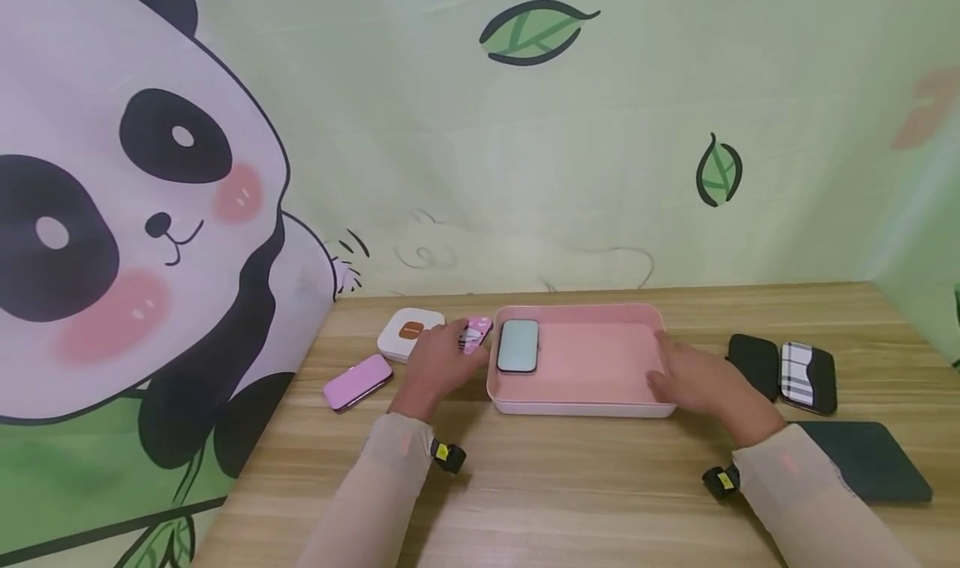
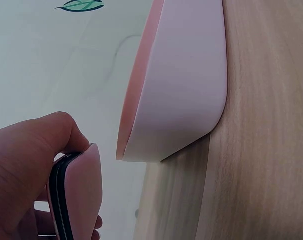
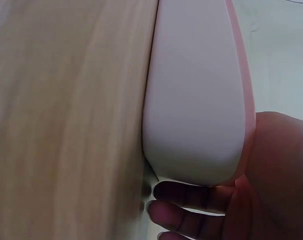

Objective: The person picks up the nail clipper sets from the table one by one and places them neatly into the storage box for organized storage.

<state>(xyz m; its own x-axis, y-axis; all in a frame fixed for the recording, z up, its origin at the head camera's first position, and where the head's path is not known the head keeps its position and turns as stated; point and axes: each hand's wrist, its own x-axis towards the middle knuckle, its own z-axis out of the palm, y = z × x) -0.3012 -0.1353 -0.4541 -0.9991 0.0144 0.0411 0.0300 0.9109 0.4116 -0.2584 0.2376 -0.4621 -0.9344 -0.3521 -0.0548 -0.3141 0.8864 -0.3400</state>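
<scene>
My left hand point(image 1: 442, 356) pinches a small pink patterned case point(image 1: 476, 335) just off the left end of the pink tray point(image 1: 600, 410). In the left wrist view, the thumb lies along the dark edge of this case point(image 2: 84, 195), apart from the tray's white outer wall point(image 2: 186, 75). A light blue case point(image 1: 518, 346) lies at the left inside the tray. At the opposite end, my right hand point(image 1: 697, 376) grips the tray's right rim. The right wrist view shows its thumb side over the rim and the fingers point(image 3: 186, 217) outside the wall.
A lilac case point(image 1: 358, 382) and a white rounded box point(image 1: 397, 326) with a brown label sit left of the tray. To the right are a black case point(image 1: 753, 364), a black case with a plaid panel point(image 1: 807, 376) and a dark flat pad point(image 1: 870, 460). A cloth backdrop stands behind the table.
</scene>
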